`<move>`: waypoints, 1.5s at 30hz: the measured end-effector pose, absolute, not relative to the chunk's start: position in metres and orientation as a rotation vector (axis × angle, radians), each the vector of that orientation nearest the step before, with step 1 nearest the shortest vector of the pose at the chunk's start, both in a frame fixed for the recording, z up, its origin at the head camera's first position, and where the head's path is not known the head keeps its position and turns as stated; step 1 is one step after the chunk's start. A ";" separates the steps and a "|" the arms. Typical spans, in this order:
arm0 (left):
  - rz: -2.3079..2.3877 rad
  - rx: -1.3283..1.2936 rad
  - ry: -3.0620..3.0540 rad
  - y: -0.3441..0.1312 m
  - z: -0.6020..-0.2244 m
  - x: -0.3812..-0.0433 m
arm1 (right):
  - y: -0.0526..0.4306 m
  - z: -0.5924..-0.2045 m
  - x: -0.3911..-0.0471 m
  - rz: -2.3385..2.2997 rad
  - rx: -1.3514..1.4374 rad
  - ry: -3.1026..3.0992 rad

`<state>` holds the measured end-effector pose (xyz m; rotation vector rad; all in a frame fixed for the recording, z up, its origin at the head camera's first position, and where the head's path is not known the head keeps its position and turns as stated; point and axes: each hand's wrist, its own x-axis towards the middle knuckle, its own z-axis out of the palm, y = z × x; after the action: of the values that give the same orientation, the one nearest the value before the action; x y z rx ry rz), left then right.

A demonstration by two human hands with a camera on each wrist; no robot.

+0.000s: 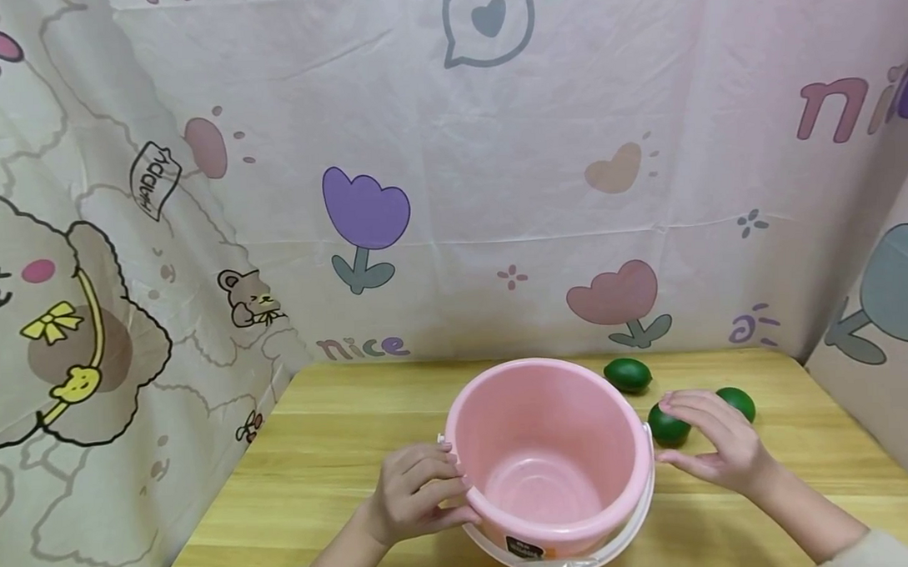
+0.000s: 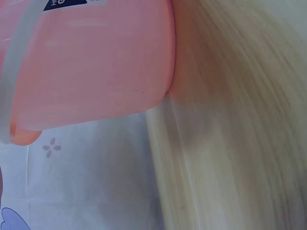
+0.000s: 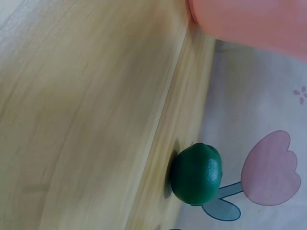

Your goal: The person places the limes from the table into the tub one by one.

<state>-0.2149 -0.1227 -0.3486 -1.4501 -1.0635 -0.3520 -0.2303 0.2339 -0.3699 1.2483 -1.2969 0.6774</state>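
Observation:
A pink plastic bucket (image 1: 536, 481) with a white handle stands on the wooden table, its round bottom showing inside. My left hand (image 1: 422, 493) holds the left side of its rim, fingertips over the edge and thumb lower at the front. To the bucket's right, my right hand (image 1: 718, 441) is held with thumb and fingers apart, nothing between them. Its fingers overlap a dark green lime (image 1: 668, 428) in the head view. A second lime (image 1: 738, 402) peeks out behind that hand. Beyond the bucket's right rim lies another lime (image 1: 627, 376).
The wooden table (image 1: 339, 421) ends at a back wall covered by a printed cloth (image 1: 449, 150). More patterned cloth (image 1: 194, 359) hangs along the left side. The bucket's white handle (image 1: 621, 540) hangs down around its front, below a dark label (image 1: 523, 548).

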 end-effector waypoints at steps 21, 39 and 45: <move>-0.356 -1.460 -1.130 -0.125 -0.352 -0.215 | 0.250 -0.383 -0.244 0.618 1.131 -1.363; -0.372 -1.466 -1.103 -0.123 -0.350 -0.215 | 0.265 -0.404 -0.259 0.593 1.064 -1.497; -0.372 -1.468 -1.108 -0.124 -0.352 -0.215 | 0.271 -0.417 -0.264 0.595 1.043 -1.611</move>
<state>-0.2151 -0.1239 -0.3515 -1.4684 -1.1077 -0.3725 -0.2637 0.2714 -0.4166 1.0433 -1.6110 0.5947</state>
